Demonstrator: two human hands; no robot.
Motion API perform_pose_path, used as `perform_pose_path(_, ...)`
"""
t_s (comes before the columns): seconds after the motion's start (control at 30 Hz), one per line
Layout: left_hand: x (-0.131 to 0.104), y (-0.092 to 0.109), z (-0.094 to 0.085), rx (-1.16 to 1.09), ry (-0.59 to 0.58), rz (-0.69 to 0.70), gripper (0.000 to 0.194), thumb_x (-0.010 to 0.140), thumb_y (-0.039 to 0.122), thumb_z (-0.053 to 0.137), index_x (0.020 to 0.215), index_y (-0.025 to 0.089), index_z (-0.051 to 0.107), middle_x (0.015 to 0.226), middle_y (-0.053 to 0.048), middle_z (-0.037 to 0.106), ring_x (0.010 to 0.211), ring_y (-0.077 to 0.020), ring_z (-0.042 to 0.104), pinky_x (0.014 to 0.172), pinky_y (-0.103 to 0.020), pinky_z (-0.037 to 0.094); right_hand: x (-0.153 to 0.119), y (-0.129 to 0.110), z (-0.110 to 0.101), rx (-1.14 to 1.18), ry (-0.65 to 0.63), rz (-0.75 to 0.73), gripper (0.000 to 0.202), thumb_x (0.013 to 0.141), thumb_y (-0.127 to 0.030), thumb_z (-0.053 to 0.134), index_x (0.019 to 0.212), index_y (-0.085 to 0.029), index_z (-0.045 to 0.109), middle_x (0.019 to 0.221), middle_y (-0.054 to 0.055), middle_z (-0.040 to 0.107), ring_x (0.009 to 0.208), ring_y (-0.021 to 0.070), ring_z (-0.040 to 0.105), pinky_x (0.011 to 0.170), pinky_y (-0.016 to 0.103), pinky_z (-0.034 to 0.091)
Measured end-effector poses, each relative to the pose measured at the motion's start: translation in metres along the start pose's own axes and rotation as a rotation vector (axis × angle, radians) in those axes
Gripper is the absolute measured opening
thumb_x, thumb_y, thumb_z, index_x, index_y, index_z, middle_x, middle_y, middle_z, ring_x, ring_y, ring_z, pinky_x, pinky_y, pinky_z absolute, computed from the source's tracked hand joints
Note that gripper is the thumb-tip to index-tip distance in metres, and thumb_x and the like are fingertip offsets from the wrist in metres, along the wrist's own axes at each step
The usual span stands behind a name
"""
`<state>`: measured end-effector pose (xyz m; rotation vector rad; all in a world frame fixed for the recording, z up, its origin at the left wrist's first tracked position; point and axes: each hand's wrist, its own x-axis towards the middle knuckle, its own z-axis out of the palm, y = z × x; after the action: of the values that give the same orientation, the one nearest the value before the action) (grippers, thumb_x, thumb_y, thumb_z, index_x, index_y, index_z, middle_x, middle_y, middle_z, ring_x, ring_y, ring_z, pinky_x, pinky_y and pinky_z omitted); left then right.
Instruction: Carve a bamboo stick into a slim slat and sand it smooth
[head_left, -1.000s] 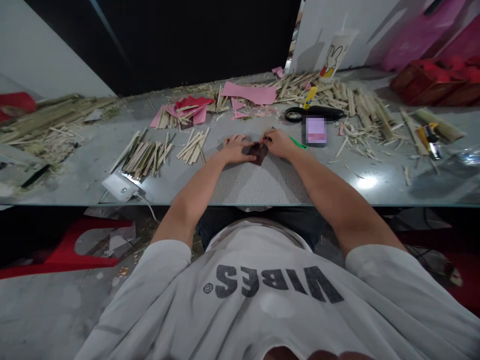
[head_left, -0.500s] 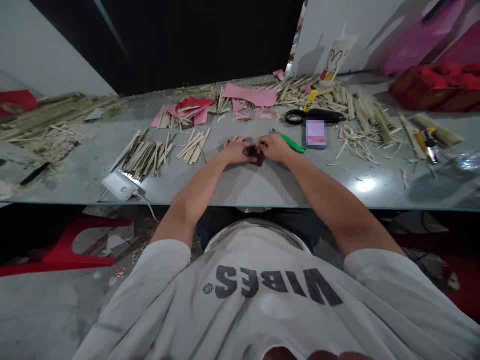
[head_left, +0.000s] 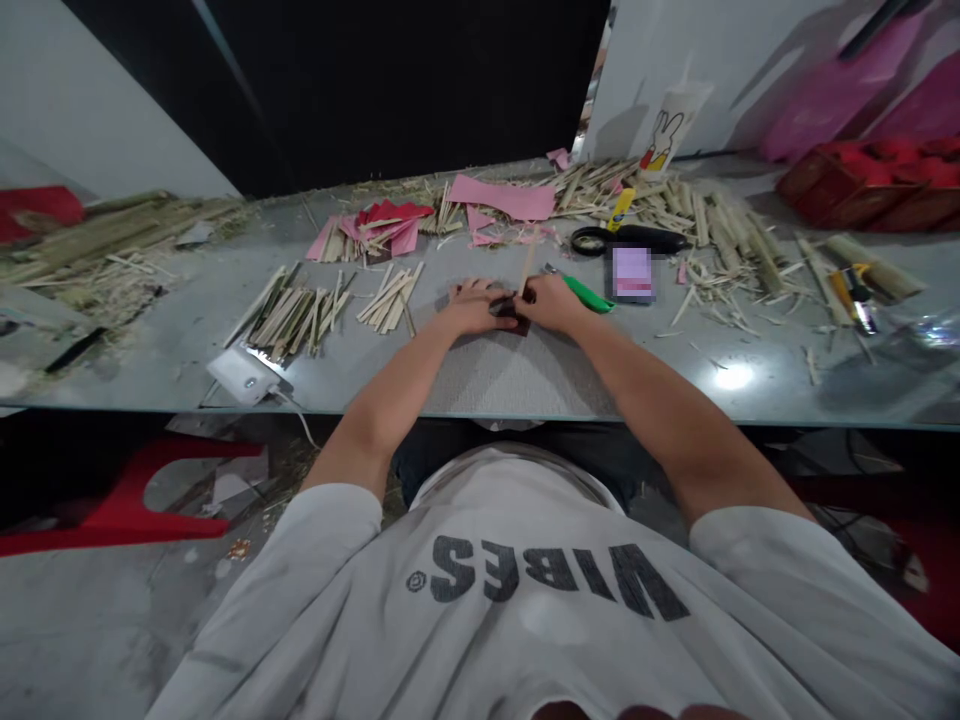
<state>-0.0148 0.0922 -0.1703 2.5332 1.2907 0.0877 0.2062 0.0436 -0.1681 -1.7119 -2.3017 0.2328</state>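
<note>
Close together on the table, both my hands work around a small dark brown piece (head_left: 523,328) that looks like a flat sheet or block. My left hand (head_left: 474,308) presses on it from the left, thumb and fingers closed on it. From the right, my right hand (head_left: 551,302) pinches a thin bamboo strip (head_left: 529,262), which points away from me. Fingers hide the strip's near end and how it meets the brown piece. Just beyond my right hand lies a green-handled tool (head_left: 589,294). A small pile of pale bamboo strips (head_left: 390,298) is left of my left hand.
A larger bundle of strips (head_left: 292,315) and a white adapter (head_left: 244,377) with a cable lie left. Pink paper (head_left: 502,197), black-handled scissors (head_left: 645,238), a yellow cutter (head_left: 621,209) and a rabbit-print cup (head_left: 667,130) stand or lie behind. Red boxes (head_left: 847,190) sit far right.
The bamboo strip now shows clearly beyond my right fingers, where it was barely visible before. My right fingers have shifted slightly; both hands stay at the brown piece.
</note>
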Motion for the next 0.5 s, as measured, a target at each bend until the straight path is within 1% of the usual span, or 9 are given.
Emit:
perform_pose_path(0.07, -0.001, 0.001, 0.0, 0.022, 0.008, 0.006, 0.089, 0.091, 0.081, 0.075, 0.168, 0.04, 0.063, 0.189, -0.011, 0.041, 0.177, -0.0478, 0.026, 0.139, -0.077, 0.022, -0.002, -0.008, 0.001, -0.025, 0.006, 0.005, 0.037, 0.116, -0.033, 0.058, 0.128, -0.008, 0.082, 0.124, 0.02, 0.084, 0.109, 0.0258, 0.073, 0.094, 0.034, 0.048)
perform_pose_path(0.13, -0.001, 0.001, 0.002, 0.032, 0.019, 0.0, 0.089, 0.091, 0.081, 0.075, 0.169, 0.04, 0.062, 0.189, -0.012, 0.041, 0.176, -0.048, 0.029, 0.138, -0.077, 0.023, -0.002, -0.008, -0.002, -0.056, 0.02, 0.042, 0.037, 0.116, -0.035, 0.06, 0.128, -0.01, 0.084, 0.126, 0.021, 0.084, 0.11, 0.0268, 0.073, 0.093, 0.034, 0.048)
perform_pose_path(0.27, -0.002, 0.004, 0.003, 0.035, 0.026, -0.016, 0.092, 0.093, 0.081, 0.074, 0.173, 0.039, 0.058, 0.191, -0.012, 0.039, 0.176, -0.0494, 0.029, 0.138, -0.076, 0.023, -0.001, 0.0, -0.01, -0.12, 0.003, 0.131, 0.042, 0.118, -0.033, 0.056, 0.127, -0.003, 0.085, 0.128, 0.028, 0.082, 0.113, 0.0284, 0.073, 0.096, 0.035, 0.047)
perform_pose_path(0.33, -0.004, 0.005, 0.002, 0.036, 0.032, -0.013, 0.09, 0.094, 0.08, 0.073, 0.173, 0.039, 0.059, 0.19, -0.012, 0.041, 0.175, -0.0484, 0.03, 0.138, -0.075, 0.024, 0.0, -0.002, -0.01, -0.144, -0.013, 0.152, 0.045, 0.119, -0.031, 0.053, 0.127, 0.0, 0.085, 0.129, 0.031, 0.081, 0.115, 0.0298, 0.073, 0.098, 0.036, 0.048)
perform_pose_path(0.4, -0.005, 0.005, 0.001, 0.037, 0.035, -0.003, 0.088, 0.094, 0.079, 0.074, 0.171, 0.041, 0.06, 0.187, -0.012, 0.045, 0.174, -0.0467, 0.033, 0.138, -0.075, 0.025, 0.001, -0.009, -0.006, -0.156, -0.033, 0.141, 0.046, 0.118, -0.033, 0.052, 0.125, -0.002, 0.086, 0.13, 0.03, 0.082, 0.116, 0.0316, 0.075, 0.097, 0.036, 0.049)
perform_pose_path(0.5, -0.005, 0.005, 0.0, 0.042, 0.029, 0.003, 0.087, 0.093, 0.081, 0.074, 0.17, 0.042, 0.061, 0.185, -0.013, 0.047, 0.172, -0.0463, 0.035, 0.136, -0.077, 0.028, 0.003, -0.018, -0.002, -0.16, -0.067, 0.09, 0.046, 0.117, -0.04, 0.055, 0.123, -0.009, 0.089, 0.131, 0.025, 0.084, 0.117, 0.0315, 0.077, 0.096, 0.034, 0.05)
